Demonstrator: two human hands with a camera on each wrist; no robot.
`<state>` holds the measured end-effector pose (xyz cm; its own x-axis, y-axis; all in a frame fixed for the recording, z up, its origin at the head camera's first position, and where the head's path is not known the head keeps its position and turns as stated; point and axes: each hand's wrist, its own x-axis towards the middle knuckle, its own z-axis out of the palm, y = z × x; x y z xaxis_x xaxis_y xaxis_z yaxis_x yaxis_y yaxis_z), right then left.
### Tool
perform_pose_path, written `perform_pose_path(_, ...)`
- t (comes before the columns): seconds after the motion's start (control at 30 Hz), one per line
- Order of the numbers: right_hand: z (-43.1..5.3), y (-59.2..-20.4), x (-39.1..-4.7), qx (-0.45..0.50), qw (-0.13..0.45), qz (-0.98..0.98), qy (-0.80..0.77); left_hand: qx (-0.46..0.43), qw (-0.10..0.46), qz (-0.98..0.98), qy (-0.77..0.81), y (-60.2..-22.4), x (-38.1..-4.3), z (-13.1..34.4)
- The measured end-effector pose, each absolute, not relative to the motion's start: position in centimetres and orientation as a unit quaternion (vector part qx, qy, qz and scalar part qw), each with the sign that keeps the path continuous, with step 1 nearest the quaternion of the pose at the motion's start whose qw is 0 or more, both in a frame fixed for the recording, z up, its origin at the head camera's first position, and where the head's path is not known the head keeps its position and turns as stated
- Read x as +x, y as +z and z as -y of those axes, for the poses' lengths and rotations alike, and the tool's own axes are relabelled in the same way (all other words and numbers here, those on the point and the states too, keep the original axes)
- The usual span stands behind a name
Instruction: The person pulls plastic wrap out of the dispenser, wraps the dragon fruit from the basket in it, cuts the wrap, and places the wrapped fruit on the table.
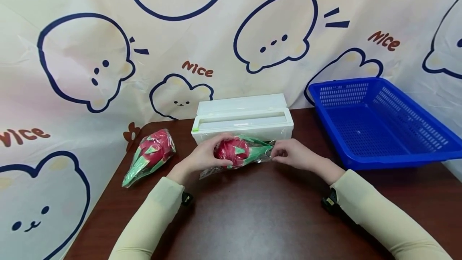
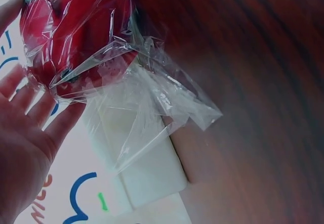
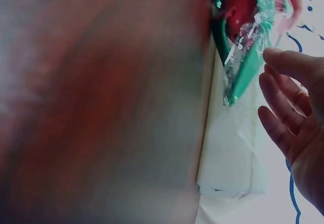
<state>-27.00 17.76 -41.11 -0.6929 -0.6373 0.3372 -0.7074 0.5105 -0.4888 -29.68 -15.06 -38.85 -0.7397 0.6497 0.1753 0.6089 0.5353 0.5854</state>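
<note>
A red dragon fruit with green leaf tips, wrapped in clear plastic film, is held by my left hand. That hand's thumb and fingers span its rounded end, and loose film hangs out past it in the left wrist view. My right hand is by the green pointed end with fingers loosely bent; in the right wrist view a fingertip is at the film's edge, and touching is hard to tell. Behind the fruit stands a white cling film dispenser, its lid up.
A second film-wrapped dragon fruit lies on the left of the dark wooden table. To the right is a blue plastic basket with perforated walls. A printed cloth hangs behind the table.
</note>
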Motion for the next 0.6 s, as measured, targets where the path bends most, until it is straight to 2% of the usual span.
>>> perform_pose_path(0.27,-17.5,-40.3,-28.0,0.342,0.109,0.863,0.355,0.361,0.040,-0.873,0.324,-38.7,-29.9,15.1)
perform_pose_path(0.6,-15.9,-40.2,-30.1,0.337,0.133,0.875,0.321,0.362,0.046,-0.869,0.335,-38.7,-29.8,15.0)
